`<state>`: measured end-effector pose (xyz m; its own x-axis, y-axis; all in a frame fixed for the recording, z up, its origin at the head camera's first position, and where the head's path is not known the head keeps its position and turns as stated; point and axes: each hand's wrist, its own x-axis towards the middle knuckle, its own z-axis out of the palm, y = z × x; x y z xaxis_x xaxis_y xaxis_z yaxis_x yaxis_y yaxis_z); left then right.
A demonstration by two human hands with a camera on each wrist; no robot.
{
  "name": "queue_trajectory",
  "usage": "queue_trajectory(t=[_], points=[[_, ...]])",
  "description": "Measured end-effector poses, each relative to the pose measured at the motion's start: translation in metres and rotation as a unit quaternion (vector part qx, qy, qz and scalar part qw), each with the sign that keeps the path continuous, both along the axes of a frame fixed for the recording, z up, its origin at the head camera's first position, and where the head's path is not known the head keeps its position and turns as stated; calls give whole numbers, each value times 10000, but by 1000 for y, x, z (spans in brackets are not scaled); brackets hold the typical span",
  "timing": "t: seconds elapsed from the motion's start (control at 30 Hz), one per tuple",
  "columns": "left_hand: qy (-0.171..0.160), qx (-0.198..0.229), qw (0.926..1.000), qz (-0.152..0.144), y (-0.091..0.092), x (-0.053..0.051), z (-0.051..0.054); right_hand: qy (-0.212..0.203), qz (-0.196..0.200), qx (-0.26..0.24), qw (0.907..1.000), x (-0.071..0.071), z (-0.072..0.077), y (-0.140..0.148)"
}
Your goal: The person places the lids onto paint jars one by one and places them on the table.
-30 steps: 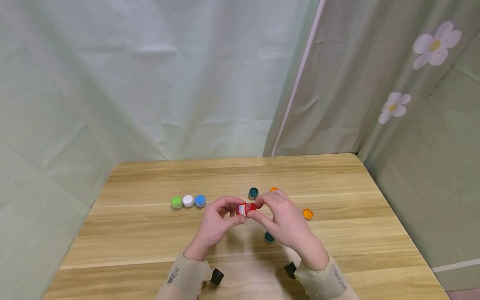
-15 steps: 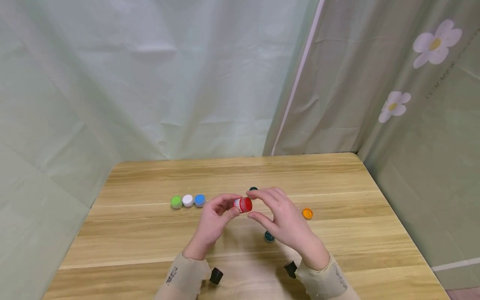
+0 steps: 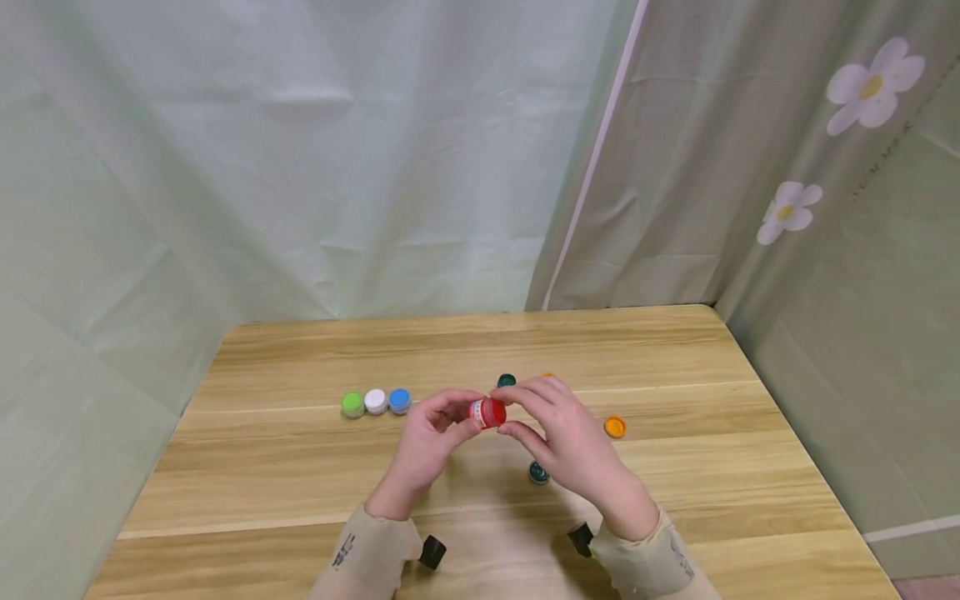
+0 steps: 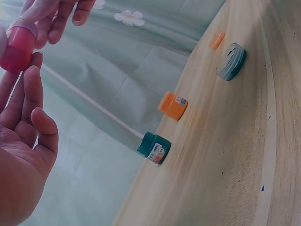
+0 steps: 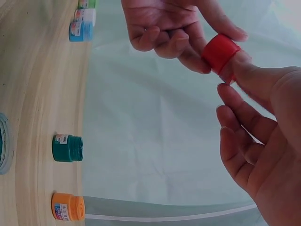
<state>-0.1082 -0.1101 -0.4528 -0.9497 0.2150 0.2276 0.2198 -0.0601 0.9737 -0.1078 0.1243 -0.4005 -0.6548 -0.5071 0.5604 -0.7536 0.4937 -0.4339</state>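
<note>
The left hand point(image 3: 423, 442) holds a small red paint jar point(image 3: 483, 412) between thumb and fingers, tilted with its top end toward the right hand. At that end, the right hand point(image 3: 573, 433) has its thumb and fingertips on the jar's rim. In the right wrist view the red jar point(image 5: 220, 52) lies between the left hand point(image 5: 164, 23) and the right thumb, which touches its end. The left wrist view shows the jar point(image 4: 18, 49) above the left palm point(image 4: 19, 155), with the right fingers point(image 4: 59, 21) beyond it.
On the wooden table point(image 3: 262, 467) stand green point(image 3: 352, 405), white point(image 3: 376, 402) and blue point(image 3: 400, 401) jars in a row. An orange lid point(image 3: 615, 427) and a dark green lid point(image 3: 538, 472) lie on the right. Uncapped dark green point(image 4: 155, 147) and orange point(image 4: 174, 106) jars stand behind the hands.
The red jar and left hand shifted slightly left, and the jar's end turned toward the camera. The right fingers spread off the jar, then closed back onto its end.
</note>
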Motion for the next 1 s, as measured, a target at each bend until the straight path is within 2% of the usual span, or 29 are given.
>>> queue_trajectory(t=[0.1,0.3,0.53,0.73,0.9,1.0], points=[[62,-65,10000,-1,0,0,0,-141,-187,109,9997,1,0,-1],[121,-188,9998,6,-1,0,0,-734,-476,331,9956,6,-2,-3],[541,-137,9984,-65,1,-1,-1,-1137,-658,528,9899,7,-3,-8],[821,144,9965,-82,0,-1,-3,-1195,-658,520,9893,7,-5,-12],[607,272,9978,-23,-1,-1,-2,-1117,-588,275,9916,7,-6,-10],[536,424,9976,-67,-1,-2,-2,-800,-439,102,9958,5,-6,-7]])
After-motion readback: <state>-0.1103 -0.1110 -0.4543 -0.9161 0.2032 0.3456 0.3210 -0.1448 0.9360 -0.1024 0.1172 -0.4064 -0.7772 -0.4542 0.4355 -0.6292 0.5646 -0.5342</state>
